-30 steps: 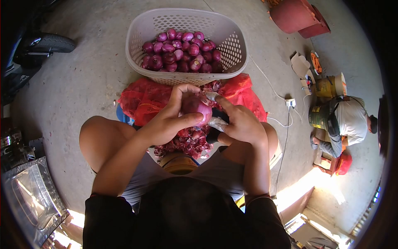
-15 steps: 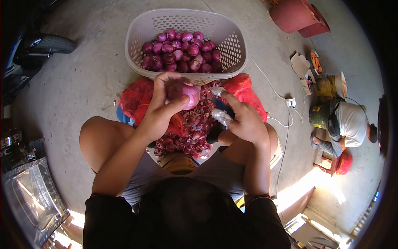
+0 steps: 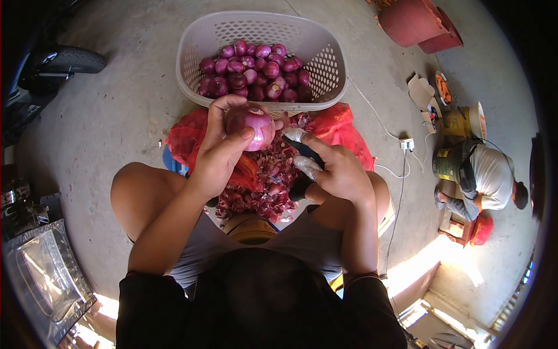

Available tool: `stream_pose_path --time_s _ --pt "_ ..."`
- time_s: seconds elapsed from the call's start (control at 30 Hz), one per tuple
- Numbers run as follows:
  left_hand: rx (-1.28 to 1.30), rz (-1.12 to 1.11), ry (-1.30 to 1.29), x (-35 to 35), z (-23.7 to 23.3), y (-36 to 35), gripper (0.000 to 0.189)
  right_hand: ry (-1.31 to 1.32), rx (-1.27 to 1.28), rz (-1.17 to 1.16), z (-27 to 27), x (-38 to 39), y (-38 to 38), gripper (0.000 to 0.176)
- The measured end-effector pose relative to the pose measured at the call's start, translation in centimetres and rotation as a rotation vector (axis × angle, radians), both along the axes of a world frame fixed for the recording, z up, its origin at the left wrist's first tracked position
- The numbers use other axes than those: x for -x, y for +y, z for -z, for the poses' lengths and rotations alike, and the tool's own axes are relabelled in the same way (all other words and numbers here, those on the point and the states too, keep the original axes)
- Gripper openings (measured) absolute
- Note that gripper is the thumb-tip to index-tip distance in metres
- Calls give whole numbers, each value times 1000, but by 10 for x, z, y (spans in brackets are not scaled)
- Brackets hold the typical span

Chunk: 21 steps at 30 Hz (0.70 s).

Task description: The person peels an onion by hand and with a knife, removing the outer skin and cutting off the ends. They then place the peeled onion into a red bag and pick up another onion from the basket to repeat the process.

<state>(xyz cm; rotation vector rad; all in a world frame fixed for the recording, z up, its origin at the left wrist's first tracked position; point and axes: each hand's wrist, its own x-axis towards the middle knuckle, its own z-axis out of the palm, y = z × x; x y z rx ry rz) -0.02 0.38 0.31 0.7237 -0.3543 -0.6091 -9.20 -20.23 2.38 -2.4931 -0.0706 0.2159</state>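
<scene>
My left hand is closed around a red onion, thumb across its near side. The onion's skin is glossy purple, with a pale end facing up. Close by on the right is my right hand, its thumb and forefinger apart and their tips wrapped in white. Its other fingers are mostly hidden underneath. A loose piece of skin shows between the onion and the right forefinger. Below both hands lies a heap of onion skins, with red mesh bags on either side.
Beyond my hands stands a grey perforated basket holding several red onions. On the right, a white cord leads to a power adapter. A person sits bent over farther right, near buckets. A motorbike wheel stands at left.
The onion has turned in my left hand, so its pale end now shows. My right hand has shifted slightly left and down, closer beneath the onion's right side.
</scene>
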Motion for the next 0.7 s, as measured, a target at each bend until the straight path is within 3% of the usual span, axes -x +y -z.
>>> stream_pose_path --time_s 0.23,0.33,0.5,0.7 --pt "-52 -53 16 1 2 0 47 118 72 58 -6 -2 3 52" --pt "-68 -114 15 2 3 -4 46 -51 -131 14 4 1 -4 53" --pt "-168 -149 -136 8 5 -5 49 -30 -641 195 2 4 18 60" --pt "-194 -226 -359 9 6 -7 53 -235 -593 52 9 1 38 57"
